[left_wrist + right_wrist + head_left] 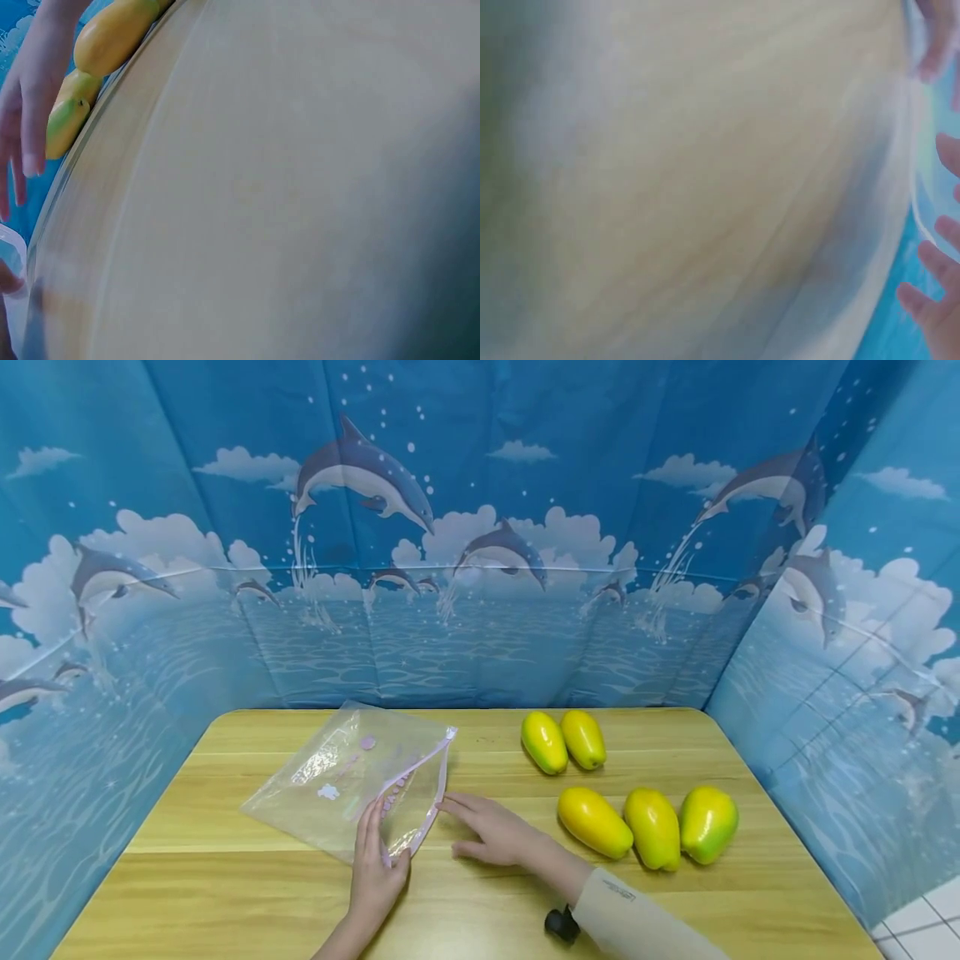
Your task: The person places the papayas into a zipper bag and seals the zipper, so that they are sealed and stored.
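A clear plastic zip bag (341, 777) with pink and white prints lies on the left half of the table, its pink-edged mouth spread apart on the right side. My left hand (377, 872) holds the bag at the near end of this mouth, fingers along one edge and thumb by the other. Across the opening, my right hand (498, 833) has its fingers extended, fingertips right at the bag's right edge and thumb apart. In the right wrist view, the right hand (941, 289) shows spread fingers. Nothing shows inside the bag.
Two yellow-green mangoes (564, 741) lie at the back, right of centre. Nearer, a row of three more mangoes (651, 828) lies right of my right hand. A small black object (561, 925) shows beside the right sleeve. A dolphin-print curtain (480, 635) encloses the wooden table (480, 914).
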Available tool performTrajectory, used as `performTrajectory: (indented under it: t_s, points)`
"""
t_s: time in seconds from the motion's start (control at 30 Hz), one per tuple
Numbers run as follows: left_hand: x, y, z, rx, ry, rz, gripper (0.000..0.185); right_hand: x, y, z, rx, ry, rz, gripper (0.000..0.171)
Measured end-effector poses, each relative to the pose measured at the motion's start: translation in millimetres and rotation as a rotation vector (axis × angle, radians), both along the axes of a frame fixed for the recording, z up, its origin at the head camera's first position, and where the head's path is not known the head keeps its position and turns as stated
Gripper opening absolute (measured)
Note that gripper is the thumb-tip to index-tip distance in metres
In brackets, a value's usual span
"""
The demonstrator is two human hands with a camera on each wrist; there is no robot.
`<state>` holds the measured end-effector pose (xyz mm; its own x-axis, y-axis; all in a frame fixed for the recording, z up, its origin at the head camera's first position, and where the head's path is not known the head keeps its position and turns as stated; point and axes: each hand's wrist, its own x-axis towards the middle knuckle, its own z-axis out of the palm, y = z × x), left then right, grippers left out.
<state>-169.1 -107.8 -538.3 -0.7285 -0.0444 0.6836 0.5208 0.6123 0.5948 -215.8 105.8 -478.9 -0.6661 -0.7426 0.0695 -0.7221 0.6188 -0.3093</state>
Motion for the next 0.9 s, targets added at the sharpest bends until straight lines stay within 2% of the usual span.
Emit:
performTrajectory:
  t_s: [0.17, 0.4, 0.57, 0.73, 0.9]
  points:
    - [-0.5, -0.1, -1.2, -0.009, 0.014, 0.009, 0.100, 7.3, 12.4, 12.4, -0.209, -0.072, -0.150, 0.062]
    - [-2.7, -0.7, -4.0, -0.027, 0.069, 0.003, 0.101, 21.5, 41.0, 27.1, -0.484, -0.124, -0.375, 0.062]
    - [-2.1, -0.5, -2.1, -0.030, 0.041, 0.005, 0.099, 30.5, 64.2, 29.4, -0.610, -0.007, -0.478, 0.065]
    - [-1.0, 0.3, -0.1, -0.027, 0.020, 0.007, 0.098, 40.0, 90.9, 33.4, -0.674, 0.100, -0.570, 0.066]
    - [-0.8, 0.1, -0.5, -0.036, 0.036, 0.013, 0.100, 47.5, 118.5, 35.9, -0.705, 0.204, -0.653, 0.068]
